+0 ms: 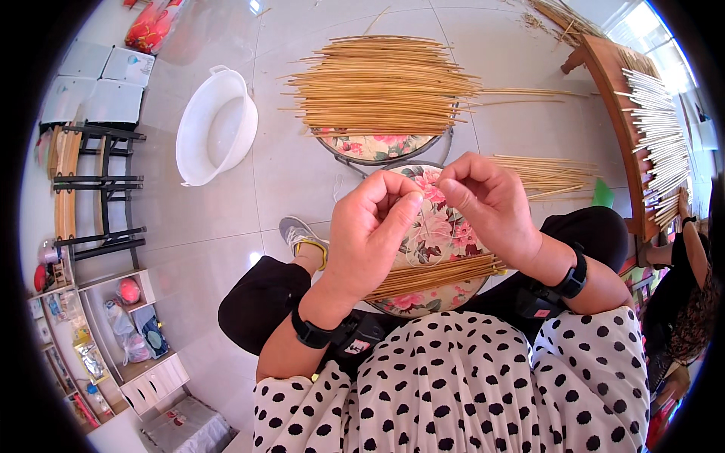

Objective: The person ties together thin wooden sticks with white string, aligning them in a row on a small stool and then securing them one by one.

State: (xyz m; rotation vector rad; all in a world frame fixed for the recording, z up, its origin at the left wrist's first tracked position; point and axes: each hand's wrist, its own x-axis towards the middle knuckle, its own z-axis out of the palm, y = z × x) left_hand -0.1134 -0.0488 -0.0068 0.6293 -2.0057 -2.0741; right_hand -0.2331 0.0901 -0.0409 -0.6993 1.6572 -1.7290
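My left hand (371, 234) and my right hand (495, 208) are raised close together over a round stool (411, 303) with a pink flower cover. Thumb and forefinger are pinched together on each hand. A thin white string (424, 263) hangs in loops below them against the flowers, and its ends seem to run up into both pinches, though the fingertips hide them. Under my hands, a small bundle of thin brown sticks (430, 277) lies across the stool's near part.
Beyond, a large pile of similar sticks (381, 87) covers a second flowered stool (385, 147). More sticks (547, 177) lie at the right. A white plastic tub (217, 124) stands on the left floor. Pale sticks (653, 128) cover a wooden bench (610, 98), near another person (683, 294).
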